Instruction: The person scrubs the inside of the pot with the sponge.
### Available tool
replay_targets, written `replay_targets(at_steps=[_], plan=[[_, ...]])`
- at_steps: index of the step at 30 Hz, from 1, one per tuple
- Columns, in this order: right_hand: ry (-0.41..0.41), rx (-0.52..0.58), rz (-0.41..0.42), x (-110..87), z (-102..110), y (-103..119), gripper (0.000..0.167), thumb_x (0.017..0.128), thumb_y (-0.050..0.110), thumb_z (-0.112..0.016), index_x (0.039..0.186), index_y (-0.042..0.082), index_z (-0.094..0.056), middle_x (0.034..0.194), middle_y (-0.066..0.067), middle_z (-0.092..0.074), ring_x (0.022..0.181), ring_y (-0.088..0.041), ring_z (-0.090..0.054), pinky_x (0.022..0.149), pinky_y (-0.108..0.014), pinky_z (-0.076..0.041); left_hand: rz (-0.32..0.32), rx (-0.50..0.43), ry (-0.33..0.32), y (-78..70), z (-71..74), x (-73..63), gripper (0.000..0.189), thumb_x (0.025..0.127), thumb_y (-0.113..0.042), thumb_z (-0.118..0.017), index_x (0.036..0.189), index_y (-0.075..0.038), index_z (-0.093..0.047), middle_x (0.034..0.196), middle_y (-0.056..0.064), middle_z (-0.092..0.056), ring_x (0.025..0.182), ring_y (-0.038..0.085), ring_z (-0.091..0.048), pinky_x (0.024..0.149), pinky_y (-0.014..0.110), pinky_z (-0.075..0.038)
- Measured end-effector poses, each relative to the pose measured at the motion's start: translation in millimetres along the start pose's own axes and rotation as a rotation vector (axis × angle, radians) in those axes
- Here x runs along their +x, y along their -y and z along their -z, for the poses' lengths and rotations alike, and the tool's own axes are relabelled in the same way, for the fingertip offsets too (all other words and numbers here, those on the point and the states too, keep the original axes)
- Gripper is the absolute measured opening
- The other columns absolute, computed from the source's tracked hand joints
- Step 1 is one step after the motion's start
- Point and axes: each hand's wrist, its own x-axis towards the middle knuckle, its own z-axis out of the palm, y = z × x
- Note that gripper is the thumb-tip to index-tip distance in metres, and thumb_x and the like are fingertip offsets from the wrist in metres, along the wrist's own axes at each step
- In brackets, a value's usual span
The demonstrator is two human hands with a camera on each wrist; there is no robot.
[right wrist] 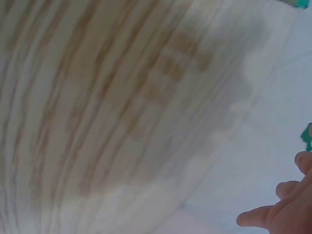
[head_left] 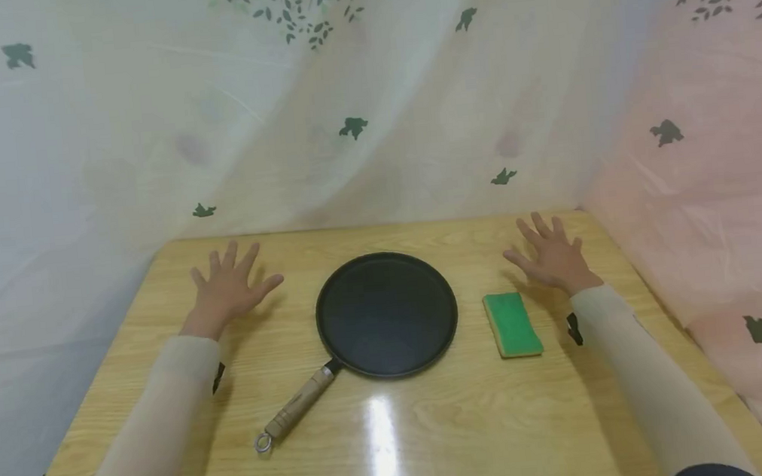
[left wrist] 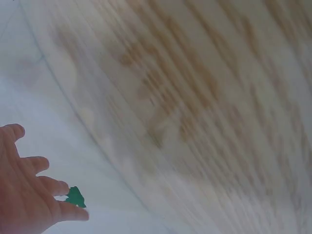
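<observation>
A flat black round pan (head_left: 388, 314) lies in the middle of the wooden table, its wooden handle (head_left: 299, 405) slanting toward the near left and ending in a metal ring. To the right of the pan lies a sponge (head_left: 513, 324) with a green top and a yellowish underside. My left hand (head_left: 225, 288) is held out left of the pan with fingers spread, touching neither pan nor handle. My right hand (head_left: 552, 255) is beyond and right of the sponge, fingers spread and holding nothing. Both wrist views show the spread fingers above the table's far side.
The light wood table (head_left: 433, 445) reaches back to a pale curtain (head_left: 414, 152) printed with dark green birds and leafy branches. Pinkish cloth (head_left: 714, 239) hangs along the right side. A bright light reflection falls on the tabletop in front of the pan.
</observation>
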Motion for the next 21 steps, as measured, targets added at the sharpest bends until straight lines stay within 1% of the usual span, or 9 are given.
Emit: replay_targets(at_steps=[3, 6, 10, 12, 15, 18, 21], plan=[[-0.009, 0.012, 0.022, -7.8, 3, 12, 0.094, 0.103, 0.074, -0.04, 0.171, 0.018, -0.009, 0.175, -0.017, 0.008, 0.155, -0.056, 0.007, 0.106, -0.088, -0.001, -0.003, -0.027, 0.01, -1.9, 0.2, -4.2, 0.104, 0.097, -0.084, -0.036, 0.171, -0.016, -0.008, 0.172, 0.03, 0.004, 0.152, 0.062, 0.005, 0.109, 0.086, -0.002], [-0.007, 0.043, 0.044, -20.5, 4, 26, 0.091, 0.104, 0.07, -0.043, 0.171, 0.018, -0.008, 0.175, -0.017, 0.009, 0.155, -0.057, 0.005, 0.106, -0.089, -0.003, -0.007, -0.067, 0.02, -3.8, -1.3, -9.1, 0.104, 0.098, -0.082, -0.038, 0.171, -0.014, -0.005, 0.171, 0.032, 0.0, 0.153, 0.061, -0.001, 0.111, 0.084, -0.013], [0.012, 0.101, 0.055, -39.3, 1, 43, 0.09, 0.106, 0.067, -0.044, 0.171, 0.017, -0.006, 0.175, -0.017, 0.01, 0.155, -0.057, 0.004, 0.107, -0.087, -0.009, -0.001, -0.119, 0.027, -7.1, -5.2, -18.5, 0.11, 0.098, -0.082, -0.041, 0.169, -0.007, -0.005, 0.168, 0.036, -0.011, 0.151, 0.06, -0.017, 0.109, 0.079, -0.028], [0.025, 0.139, 0.055, -49.3, -1, 51, 0.091, 0.106, 0.065, -0.045, 0.171, 0.015, -0.005, 0.175, -0.018, 0.009, 0.155, -0.057, 0.002, 0.109, -0.085, -0.013, 0.004, -0.152, 0.029, -10.0, -6.9, -25.1, 0.112, 0.097, -0.081, -0.043, 0.168, -0.002, -0.006, 0.166, 0.038, -0.016, 0.148, 0.06, -0.025, 0.109, 0.076, -0.032], [0.046, 0.191, 0.056, -64.8, -6, 62, 0.091, 0.107, 0.062, -0.048, 0.17, 0.012, -0.005, 0.175, -0.02, 0.006, 0.155, -0.057, -0.003, 0.112, -0.081, -0.017, 0.004, -0.202, 0.049, -17.3, -8.4, -36.6, 0.115, 0.097, -0.079, -0.047, 0.166, 0.004, -0.008, 0.163, 0.041, -0.02, 0.145, 0.061, -0.03, 0.112, 0.073, -0.03], [0.049, 0.21, 0.058, -78.9, -11, 73, 0.091, 0.107, 0.059, -0.051, 0.169, 0.007, -0.01, 0.174, -0.025, 0.001, 0.154, -0.059, -0.009, 0.113, -0.079, -0.021, -0.009, -0.272, 0.077, -27.0, -9.0, -47.9, 0.114, 0.098, -0.076, -0.05, 0.165, 0.008, -0.011, 0.162, 0.042, -0.022, 0.147, 0.061, -0.025, 0.116, 0.071, -0.025], [0.057, 0.207, 0.063, -91.3, -16, 84, 0.089, 0.108, 0.056, -0.051, 0.168, 0.002, -0.013, 0.172, -0.029, -0.004, 0.152, -0.062, -0.012, 0.111, -0.08, -0.023, -0.029, -0.343, 0.103, -36.4, -10.0, -57.6, 0.112, 0.1, -0.073, -0.052, 0.163, 0.01, -0.013, 0.162, 0.042, -0.022, 0.148, 0.062, -0.022, 0.117, 0.072, -0.023]])
